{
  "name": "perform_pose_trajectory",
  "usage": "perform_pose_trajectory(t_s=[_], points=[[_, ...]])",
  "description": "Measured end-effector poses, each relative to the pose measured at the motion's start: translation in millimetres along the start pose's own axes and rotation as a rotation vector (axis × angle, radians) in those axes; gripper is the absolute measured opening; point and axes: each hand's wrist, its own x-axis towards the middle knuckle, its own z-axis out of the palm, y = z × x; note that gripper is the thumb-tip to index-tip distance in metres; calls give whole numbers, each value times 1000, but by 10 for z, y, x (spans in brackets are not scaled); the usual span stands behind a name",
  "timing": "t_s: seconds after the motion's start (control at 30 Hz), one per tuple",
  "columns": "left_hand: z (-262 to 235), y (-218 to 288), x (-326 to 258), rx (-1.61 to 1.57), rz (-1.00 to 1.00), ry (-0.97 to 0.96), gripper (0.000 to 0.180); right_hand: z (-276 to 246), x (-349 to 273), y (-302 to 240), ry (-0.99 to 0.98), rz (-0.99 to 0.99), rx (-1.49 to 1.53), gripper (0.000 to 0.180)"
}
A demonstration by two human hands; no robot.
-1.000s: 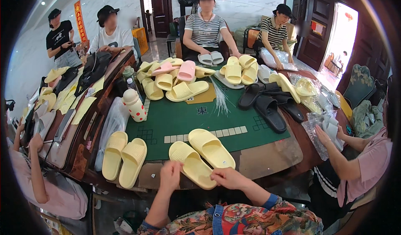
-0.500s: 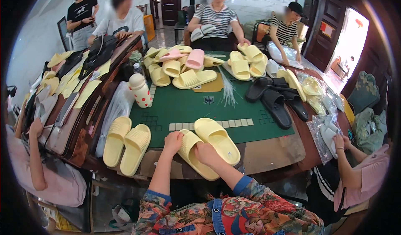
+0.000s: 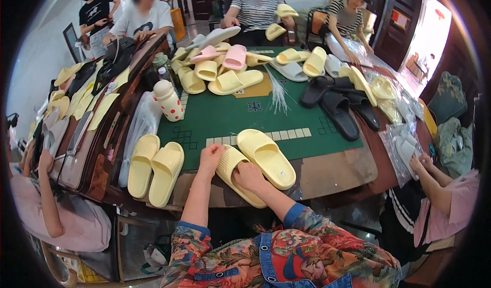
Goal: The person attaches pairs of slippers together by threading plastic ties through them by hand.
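Observation:
A pale yellow slide slipper lies at the table's near edge, its open heel toward me. My left hand is closed at the left side of its ribbed strap. My right hand reaches into the opening with bent fingers, whose tips the strap and sole partly hide. Against its right side rests a second yellow slipper, with a small mark on its insole. Left of my left arm lies another pair of yellow slippers, side by side.
A heap of yellow and pink slippers covers the green mat's far side, beside white ties. Black slippers and plastic-bagged ones lie right. A red-dotted bottle stands left. Several people work around the table.
My hands stay at the same slipper, with only slight finger movement. Across the table, the person has put a white slipper on the heap and lifted yellow slippers. The view has shifted slightly.

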Motion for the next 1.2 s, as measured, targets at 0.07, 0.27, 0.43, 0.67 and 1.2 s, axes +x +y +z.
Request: perform_pose_trajectory(t_s=[0.07,0.27,0.43,0.67,1.2], points=[[-34,-53,5,-114,107,229,14,-98,-95,55,-50,-154,224,24],[-103,311,233,-340,151,341,15,-551,-254,491,-15,176,662,26],[479,581,341,350,276,45,19,-741,-108,680,-176,553,1123,23],[929,344,350,525,315,-95,18,-594,34,554,6,343,413,24],[864,183,351,321,122,-325,16,-162,191,624,-9,731,1062,12]])
